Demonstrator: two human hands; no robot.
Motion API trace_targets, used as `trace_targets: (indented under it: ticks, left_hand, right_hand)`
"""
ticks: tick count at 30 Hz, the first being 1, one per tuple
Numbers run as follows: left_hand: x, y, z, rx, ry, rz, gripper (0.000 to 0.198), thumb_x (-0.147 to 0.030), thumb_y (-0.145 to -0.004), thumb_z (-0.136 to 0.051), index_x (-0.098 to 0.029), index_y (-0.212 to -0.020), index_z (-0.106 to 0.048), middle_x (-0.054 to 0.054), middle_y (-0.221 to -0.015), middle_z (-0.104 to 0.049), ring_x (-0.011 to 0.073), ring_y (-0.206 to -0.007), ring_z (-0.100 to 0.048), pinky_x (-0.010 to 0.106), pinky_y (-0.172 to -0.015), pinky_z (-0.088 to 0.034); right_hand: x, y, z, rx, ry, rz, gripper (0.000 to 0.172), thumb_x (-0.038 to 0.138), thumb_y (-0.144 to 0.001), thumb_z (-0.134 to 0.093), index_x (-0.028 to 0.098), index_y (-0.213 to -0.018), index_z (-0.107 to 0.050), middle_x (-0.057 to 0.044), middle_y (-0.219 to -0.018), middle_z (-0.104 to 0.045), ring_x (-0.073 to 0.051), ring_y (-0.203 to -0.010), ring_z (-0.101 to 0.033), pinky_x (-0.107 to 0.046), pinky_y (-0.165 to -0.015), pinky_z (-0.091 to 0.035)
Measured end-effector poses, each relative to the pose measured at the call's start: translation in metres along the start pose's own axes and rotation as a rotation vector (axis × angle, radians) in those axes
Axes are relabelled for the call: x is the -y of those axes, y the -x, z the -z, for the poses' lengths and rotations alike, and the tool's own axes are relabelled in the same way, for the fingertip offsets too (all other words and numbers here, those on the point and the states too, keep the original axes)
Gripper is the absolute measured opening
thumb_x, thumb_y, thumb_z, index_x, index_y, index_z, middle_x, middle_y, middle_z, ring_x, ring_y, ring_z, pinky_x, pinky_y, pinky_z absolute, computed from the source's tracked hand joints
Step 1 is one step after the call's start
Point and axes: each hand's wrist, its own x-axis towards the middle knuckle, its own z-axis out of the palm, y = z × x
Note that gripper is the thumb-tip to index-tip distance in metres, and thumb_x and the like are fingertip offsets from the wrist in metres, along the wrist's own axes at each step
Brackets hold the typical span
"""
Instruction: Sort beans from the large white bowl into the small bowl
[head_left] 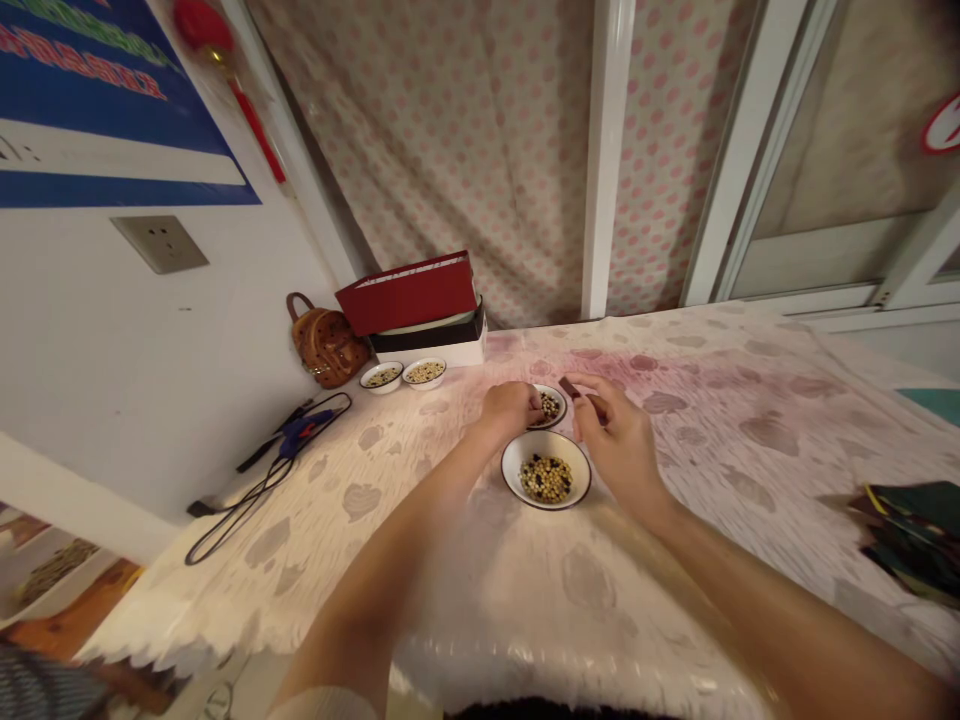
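Note:
A white bowl with a dark rim (pixel 512 478) holds mixed yellow and black grains (pixel 546 480) near the table's middle. Just behind it stands a smaller white bowl (pixel 559 398) of darker mixed grains. My left hand (pixel 511 408) is at that rear bowl's left side, its fingers closed together over the rim; whatever they pinch is too small to make out. To the right of the same bowl, my right hand (pixel 613 430) grips a small brown stick-like object (pixel 569 387) between thumb and fingers, its end pointing up and left.
Two more bowls of grains (pixel 382 377) (pixel 425 373) stand at the back left, before a red box (pixel 412 292) on a white box (pixel 469 352). A brown bag (pixel 328 343) and a dark cable (pixel 266 500) lie left. Dark green cloth (pixel 919 530) lies right.

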Motion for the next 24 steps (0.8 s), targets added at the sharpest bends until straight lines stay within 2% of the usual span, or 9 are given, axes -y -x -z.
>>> trace_targets:
  ticks: [3,7,9,13,17,20,22,24]
  left_hand:
    - [0.001,0.001,-0.003,-0.012,-0.001,-0.005,0.010,-0.020,-0.083,-0.070,-0.021,-0.081,-0.079,0.007,-0.093,-0.079,0.0216,-0.086,-0.068,0.029,-0.077,-0.046]
    - [0.008,0.007,-0.004,-0.082,0.061,-0.005,0.015,-0.018,-0.086,-0.065,-0.020,-0.092,-0.079,0.008,-0.098,-0.079,0.0209,-0.089,-0.069,0.029,-0.079,-0.047]
    - [0.012,0.009,-0.004,-0.095,0.113,-0.002,0.015,-0.021,-0.086,-0.068,-0.020,-0.096,-0.079,0.008,-0.098,-0.079,0.0213,-0.088,-0.069,0.029,-0.078,-0.047]
    - [0.012,0.006,-0.004,-0.024,0.119,0.009,0.016,-0.033,-0.079,-0.080,-0.021,-0.090,-0.079,0.007,-0.094,-0.079,0.0215,-0.084,-0.069,0.029,-0.077,-0.047]
    - [0.007,0.000,-0.004,-0.016,0.094,0.000,0.002,-0.019,-0.078,-0.076,-0.020,-0.079,-0.078,0.007,-0.090,-0.078,0.0217,-0.083,-0.068,0.030,-0.079,-0.047]
    - [0.006,-0.003,-0.006,-0.049,0.100,0.003,0.009,-0.016,-0.080,-0.071,-0.018,-0.083,-0.079,0.010,-0.093,-0.078,0.0233,-0.086,-0.068,0.033,-0.082,-0.048]
    - [0.008,-0.002,-0.008,-0.093,0.171,0.010,0.012,-0.014,-0.082,-0.069,-0.017,-0.087,-0.079,0.010,-0.094,-0.078,0.0226,-0.086,-0.068,0.033,-0.083,-0.049]
    - [0.010,0.001,-0.010,-0.153,0.396,0.032,0.012,-0.011,-0.081,-0.070,-0.017,-0.087,-0.078,0.009,-0.090,-0.078,0.0203,-0.084,-0.068,0.033,-0.084,-0.050]
  right_hand:
    - [0.001,0.000,0.000,0.006,0.002,-0.011,0.032,0.032,-0.095,-0.050,0.019,-0.116,-0.071,0.004,-0.059,-0.059,-0.014,-0.051,-0.053,-0.027,-0.054,-0.040]
    - [0.000,0.000,-0.001,0.013,0.004,-0.021,0.033,0.031,-0.093,-0.050,0.020,-0.117,-0.071,0.004,-0.060,-0.060,-0.014,-0.052,-0.054,-0.028,-0.054,-0.040]
    - [-0.001,0.000,-0.002,0.021,0.005,-0.025,0.034,0.031,-0.093,-0.050,0.019,-0.117,-0.071,0.003,-0.061,-0.061,-0.015,-0.052,-0.055,-0.028,-0.054,-0.040]
    - [-0.003,0.000,-0.002,0.027,0.008,-0.022,0.035,0.031,-0.093,-0.049,0.019,-0.118,-0.071,0.002,-0.063,-0.063,-0.016,-0.056,-0.058,-0.028,-0.055,-0.042]
    - [-0.005,0.000,-0.003,0.025,0.013,-0.026,0.035,0.031,-0.093,-0.049,0.020,-0.119,-0.071,0.001,-0.065,-0.065,-0.016,-0.057,-0.059,-0.028,-0.057,-0.043]
    - [-0.004,0.000,-0.002,0.030,0.010,-0.037,0.035,0.031,-0.093,-0.049,0.020,-0.119,-0.071,0.001,-0.064,-0.065,-0.016,-0.056,-0.059,-0.028,-0.056,-0.042]
    - [-0.004,0.000,-0.002,0.030,0.014,-0.035,0.035,0.030,-0.092,-0.050,0.019,-0.117,-0.071,0.002,-0.063,-0.064,-0.016,-0.055,-0.058,-0.029,-0.056,-0.042]
    - [-0.003,0.000,-0.002,0.031,0.013,-0.029,0.034,0.030,-0.092,-0.049,0.020,-0.117,-0.071,0.002,-0.062,-0.064,-0.016,-0.054,-0.058,-0.029,-0.056,-0.043]
